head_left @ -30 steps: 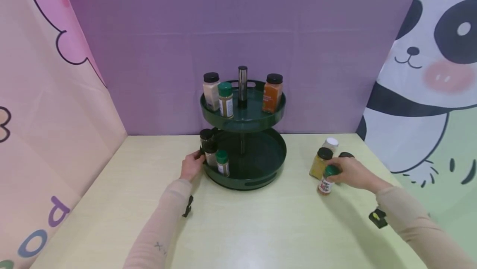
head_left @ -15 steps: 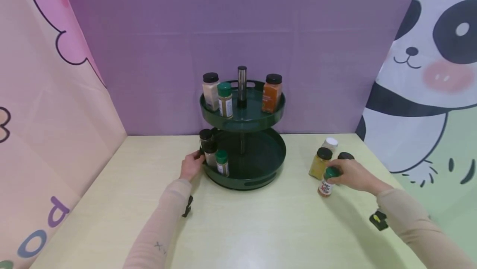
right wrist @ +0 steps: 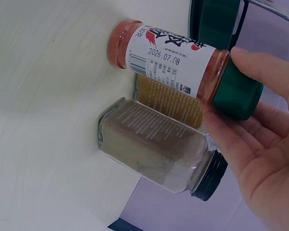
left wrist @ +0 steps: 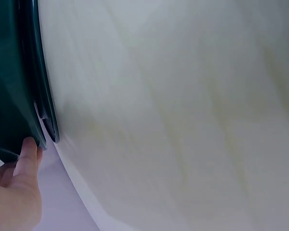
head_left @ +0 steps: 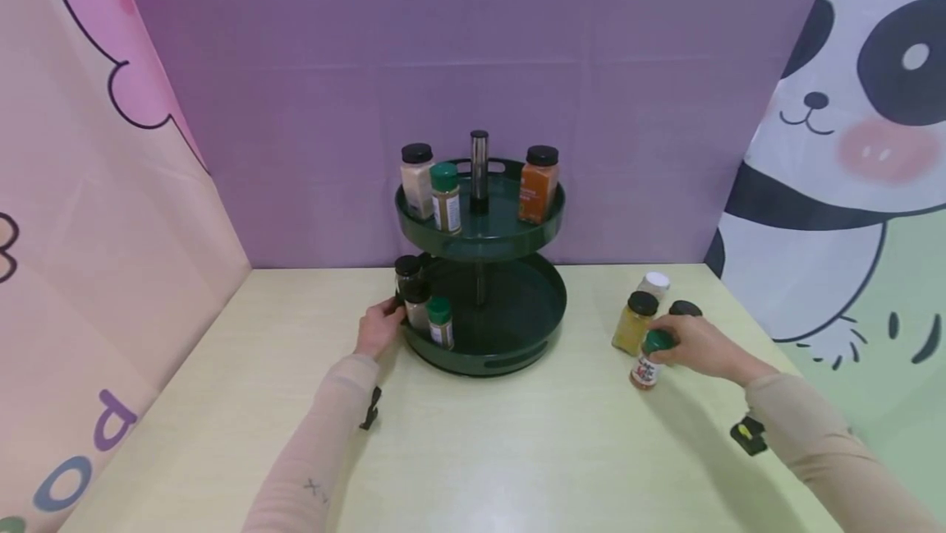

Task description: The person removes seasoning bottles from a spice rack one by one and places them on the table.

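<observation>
My right hand (head_left: 698, 346) pinches the green cap of a small spice jar (head_left: 645, 371) between thumb and fingers. Reddish powder and a white printed label show on this jar (right wrist: 168, 60) in the right wrist view. Far to the left, my left hand (head_left: 380, 328) grips the rim at the left side of the lower tray on a dark green two-tier turntable rack (head_left: 482, 365). In the left wrist view, the left hand (left wrist: 19, 187) has a fingertip right at the rack's edge (left wrist: 26, 96).
Around the held jar stand a yellow spice jar (head_left: 633, 326), a white-capped jar (head_left: 654, 286) and a black-capped jar (right wrist: 154, 144). On the upper tray (head_left: 480, 247) are three jars, one an orange jar (head_left: 539, 188). The lower tray bears several, including a green-capped jar (head_left: 441, 326).
The right hand and its jar have shifted very slightly towards me since a second ago. The left hand and the rack stay as they were.
</observation>
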The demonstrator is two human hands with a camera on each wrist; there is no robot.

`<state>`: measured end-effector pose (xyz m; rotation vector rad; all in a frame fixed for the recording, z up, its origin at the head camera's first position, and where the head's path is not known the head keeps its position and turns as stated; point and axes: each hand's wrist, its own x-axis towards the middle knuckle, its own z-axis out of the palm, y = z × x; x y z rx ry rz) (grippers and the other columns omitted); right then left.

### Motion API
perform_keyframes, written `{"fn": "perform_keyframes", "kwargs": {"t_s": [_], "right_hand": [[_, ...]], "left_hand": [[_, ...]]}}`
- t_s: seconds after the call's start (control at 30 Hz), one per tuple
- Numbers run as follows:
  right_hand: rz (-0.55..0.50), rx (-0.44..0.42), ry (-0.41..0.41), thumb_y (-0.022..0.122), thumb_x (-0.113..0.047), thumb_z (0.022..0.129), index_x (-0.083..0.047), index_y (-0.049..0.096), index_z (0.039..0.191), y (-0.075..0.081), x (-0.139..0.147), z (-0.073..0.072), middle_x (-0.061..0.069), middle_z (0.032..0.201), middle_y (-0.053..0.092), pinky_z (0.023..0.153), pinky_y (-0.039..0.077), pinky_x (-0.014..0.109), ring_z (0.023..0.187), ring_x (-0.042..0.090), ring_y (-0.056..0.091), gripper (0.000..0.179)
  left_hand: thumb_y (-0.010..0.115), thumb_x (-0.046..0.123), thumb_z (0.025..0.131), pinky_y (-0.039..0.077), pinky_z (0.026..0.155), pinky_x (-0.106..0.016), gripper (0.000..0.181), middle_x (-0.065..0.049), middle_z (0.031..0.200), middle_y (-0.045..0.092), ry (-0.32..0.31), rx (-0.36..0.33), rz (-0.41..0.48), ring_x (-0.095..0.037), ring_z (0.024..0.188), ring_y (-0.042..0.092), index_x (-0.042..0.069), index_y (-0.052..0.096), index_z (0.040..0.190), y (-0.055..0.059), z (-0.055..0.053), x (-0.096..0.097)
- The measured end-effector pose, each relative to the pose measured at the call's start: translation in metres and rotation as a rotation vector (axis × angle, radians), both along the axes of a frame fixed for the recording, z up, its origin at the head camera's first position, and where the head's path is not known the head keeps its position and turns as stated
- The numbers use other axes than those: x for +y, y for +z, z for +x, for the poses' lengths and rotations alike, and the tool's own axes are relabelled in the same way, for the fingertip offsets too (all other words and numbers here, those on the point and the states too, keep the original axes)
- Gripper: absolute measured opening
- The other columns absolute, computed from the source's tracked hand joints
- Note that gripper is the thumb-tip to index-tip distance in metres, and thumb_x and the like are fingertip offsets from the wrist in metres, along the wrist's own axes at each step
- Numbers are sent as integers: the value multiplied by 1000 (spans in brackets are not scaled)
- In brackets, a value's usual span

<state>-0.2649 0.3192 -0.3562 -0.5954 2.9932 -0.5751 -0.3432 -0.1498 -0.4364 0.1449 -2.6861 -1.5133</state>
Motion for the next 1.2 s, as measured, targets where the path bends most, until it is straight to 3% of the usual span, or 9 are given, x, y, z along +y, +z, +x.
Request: {"fn": "perform_keyframes", "kwargs": {"t_s": [0.37, 0.47, 0.6, 0.7, 0.87, 1.0, 1.2], "right_hand": [[16, -7, -25, 72, -16, 75, 7, 57, 110, 3, -6, 3, 19, 100, 65, 76, 52, 45, 88, 27, 61, 45], [25, 13, -41, 71, -19, 76, 9, 55, 114, 11, -12, 3, 22, 103, 64, 72, 52, 43, 83, 25, 61, 49], [-1, 109, -60, 67, -16, 81, 10, 54, 117, 27, -27, 1, 28, 109, 60, 74, 51, 47, 87, 35, 62, 47], [-30, 137, -88, 63, -18, 85, 8, 52, 121, 38, -46, -3, 29, 118, 56, 85, 47, 52, 101, 44, 57, 46], [-82, 66, -115, 58, -26, 88, 6, 46, 128, 43, -81, -24, 27, 129, 49, 92, 43, 52, 112, 44, 51, 53], [-136, 15, -114, 58, -25, 89, 7, 42, 131, 35, -104, -50, 27, 133, 46, 95, 41, 51, 117, 42, 48, 55], [-203, 20, -86, 59, -15, 86, 14, 43, 126, 18, -119, -78, 34, 129, 45, 97, 40, 51, 116, 46, 46, 52]], "left_hand": [[43, 27, 94, 41, 98, -44, 48, -22, 130, 51, -27, 7, 12, -35, 117, 50, -1, 44, 133, -1, 2, -6], [43, 28, 95, 44, 96, -43, 49, -23, 129, 51, -28, 12, 15, -36, 114, 54, -3, 43, 133, -2, 4, -8], [43, 26, 96, 46, 93, -43, 47, -25, 127, 52, -25, 38, 19, -37, 108, 57, -4, 43, 132, -1, 8, -13], [43, 20, 95, 47, 91, -43, 44, -25, 127, 52, -37, 50, 4, -37, 105, 58, -5, 45, 131, 2, 11, -18], [44, 14, 94, 42, 97, -44, 42, -26, 129, 49, -93, 30, -32, -38, 113, 53, -7, 43, 131, 9, 20, -28], [45, 13, 94, 38, 101, -46, 43, -26, 128, 50, -148, 27, -88, -39, 117, 49, -8, 42, 131, 15, 29, -37], [48, 16, 93, 40, 99, -46, 44, -24, 126, 53, -215, 17, -124, -37, 115, 52, -8, 43, 130, 19, 39, -42]]}}
